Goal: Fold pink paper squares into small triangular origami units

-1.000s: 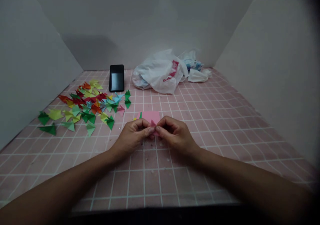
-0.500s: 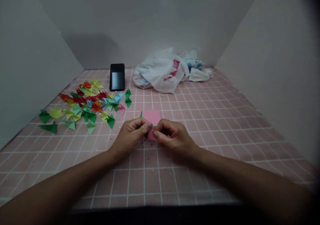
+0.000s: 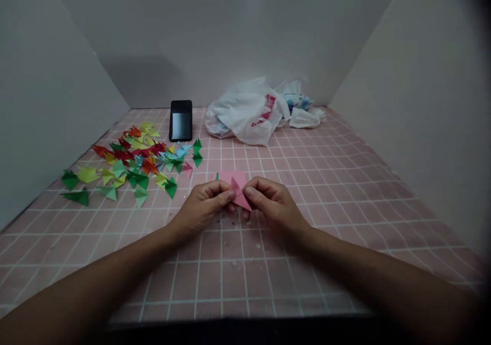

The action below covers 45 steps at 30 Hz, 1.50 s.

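**Reader:** What are the hands doing?

**Describer:** They are close together, fingers curled rather than spread. The left hand and right hand pinch a pink paper from either side between thumbs and fingertips. A pointed fold of it sticks out between them. Gripping from both sides seems to keep the fold from slipping.

**Reader:** What's right by them?

**Describer:** Just beyond the fingertips lies a pink square. I cannot tell whether it is part of the pinched paper or a separate sheet. A green scrap peeks out at its left edge. Beneath the hands runs a pink grid mat, giving them a flat surface.

**Reader:** And farther off?

**Describer:** Ahead and to the left of the left hand, small folded paper shapes in red, yellow, green and blue lie scattered, apart from the hands, which leaves room to work. Farther ahead is a phone, and straight ahead, to its right, a white plastic bag.
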### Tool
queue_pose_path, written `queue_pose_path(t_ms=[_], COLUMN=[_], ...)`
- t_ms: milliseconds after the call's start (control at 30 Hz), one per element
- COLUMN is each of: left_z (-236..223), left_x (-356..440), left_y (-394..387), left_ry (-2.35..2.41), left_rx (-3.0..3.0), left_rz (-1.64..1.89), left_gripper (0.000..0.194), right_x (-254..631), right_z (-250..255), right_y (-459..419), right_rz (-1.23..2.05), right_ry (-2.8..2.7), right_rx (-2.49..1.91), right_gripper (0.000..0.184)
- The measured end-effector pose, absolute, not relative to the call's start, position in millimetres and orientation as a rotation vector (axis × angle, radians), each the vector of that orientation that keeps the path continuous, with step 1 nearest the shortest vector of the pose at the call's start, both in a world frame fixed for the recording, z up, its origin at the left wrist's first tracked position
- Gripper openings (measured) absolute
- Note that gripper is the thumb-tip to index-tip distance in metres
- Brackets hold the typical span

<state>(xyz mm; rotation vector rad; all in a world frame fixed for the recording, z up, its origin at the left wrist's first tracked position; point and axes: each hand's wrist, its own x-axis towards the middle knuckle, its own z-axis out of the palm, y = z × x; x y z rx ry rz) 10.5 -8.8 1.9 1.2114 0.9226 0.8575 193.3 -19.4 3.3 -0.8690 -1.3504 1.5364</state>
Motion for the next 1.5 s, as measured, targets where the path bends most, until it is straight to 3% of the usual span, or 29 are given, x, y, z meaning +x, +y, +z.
queue_pose_path(t_ms=[367,867,1133,1500], left_z=[-5,-14,1,-1], left_x=[9,7,9,15], left_y=[-6,-4,-8,-18], left_ry=[0.851,0.741,0.986,1.096], left_rx=[1.207,1.147,1.538,1.759], left_rz=[0.854,0.853,0.899,0.995], left_gripper=[0.029,0.023,0.021,0.006], right_x=[193,193,192,190], right_z=[-2,2,3,-1], right_y=[-15,-15,-16,-22], right_rz=[1.801,1.841,1.479,0.888], right_ry=[-1.144,-1.153,-1.453,-1.782], right_rx=[-0.729,-0.744,-1.008,-1.073], right_gripper=[0.021,0.021,0.009,0.015])
